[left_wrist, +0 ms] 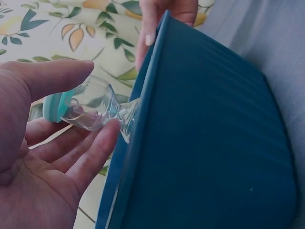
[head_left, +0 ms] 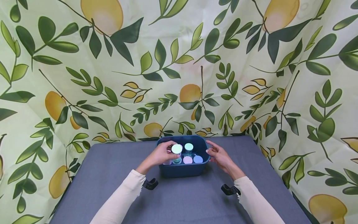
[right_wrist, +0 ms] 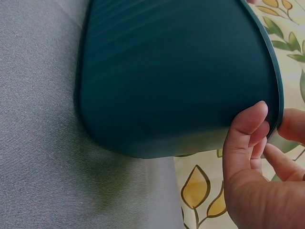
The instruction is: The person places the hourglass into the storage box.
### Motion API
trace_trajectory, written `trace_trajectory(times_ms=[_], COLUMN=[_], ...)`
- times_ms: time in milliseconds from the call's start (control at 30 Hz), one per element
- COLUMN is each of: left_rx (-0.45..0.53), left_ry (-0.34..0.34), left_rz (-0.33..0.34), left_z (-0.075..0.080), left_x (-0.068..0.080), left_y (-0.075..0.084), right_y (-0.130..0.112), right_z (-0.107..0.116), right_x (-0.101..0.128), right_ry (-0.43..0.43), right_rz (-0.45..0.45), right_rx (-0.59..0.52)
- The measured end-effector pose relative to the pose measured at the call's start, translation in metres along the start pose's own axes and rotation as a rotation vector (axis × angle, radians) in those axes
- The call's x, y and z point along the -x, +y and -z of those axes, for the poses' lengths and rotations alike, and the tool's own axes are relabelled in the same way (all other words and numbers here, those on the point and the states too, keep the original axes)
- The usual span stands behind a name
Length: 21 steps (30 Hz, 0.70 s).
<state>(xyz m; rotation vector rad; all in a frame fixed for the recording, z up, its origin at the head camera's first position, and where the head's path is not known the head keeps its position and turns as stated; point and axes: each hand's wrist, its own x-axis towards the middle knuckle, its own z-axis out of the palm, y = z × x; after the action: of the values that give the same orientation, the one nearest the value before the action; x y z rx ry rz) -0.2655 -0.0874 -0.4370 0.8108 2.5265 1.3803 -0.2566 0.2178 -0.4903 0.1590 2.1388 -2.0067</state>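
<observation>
Cream sleeves reach in from the near edge of the grey counter (head_left: 112,174), each wrist carrying a small black camera mount. Both hands meet at a dark teal bin (head_left: 183,170) that stands toward the far middle of the counter, close to the lemon-and-leaf backdrop (head_left: 179,62) which rises behind and folds in at both sides. The left hand (head_left: 162,154) curls its thumb and fingers round a clear glass jar with a mint-green lid (head_left: 176,149) — the wrist view shows the jar (left_wrist: 93,107) pinched between thumb and fingertips, its base touching the bin's rim (left_wrist: 143,109). In the head view the jar stands roughly upright, lid up, its long axis vertical, at the bin's left side. The right hand (head_left: 219,155) pinches the bin's right rim, fingertips (right_wrist: 250,124) on the outer wall and the thumb over the edge. Inside the bin stand other jars packed close: one with a green lid (head_left: 189,147) at the back, a pink lid (head_left: 187,160) and a blue lid (head_left: 198,159) in front — they crowd the space beside the held jar. Bare grey counter lies open to the left, right and front of the bin; behind it, little room shows before the backdrop.
</observation>
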Motion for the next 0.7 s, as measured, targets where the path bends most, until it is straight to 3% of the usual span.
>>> trace_trajectory(times_ms=[400,700], left_rx=[-0.112,-0.178], left_ry=[-0.024,-0.131], left_rz=[0.036,-0.001], left_z=[-0.002,0.001], left_x=[-0.005,-0.011], left_y=[-0.011,-0.015], right_y=[0.0,0.0], right_z=[-0.001,0.0], right_x=[0.001,0.0], right_ry=[0.002,0.011], right_rz=[-0.003,-0.008], right_rx=[0.001,0.01])
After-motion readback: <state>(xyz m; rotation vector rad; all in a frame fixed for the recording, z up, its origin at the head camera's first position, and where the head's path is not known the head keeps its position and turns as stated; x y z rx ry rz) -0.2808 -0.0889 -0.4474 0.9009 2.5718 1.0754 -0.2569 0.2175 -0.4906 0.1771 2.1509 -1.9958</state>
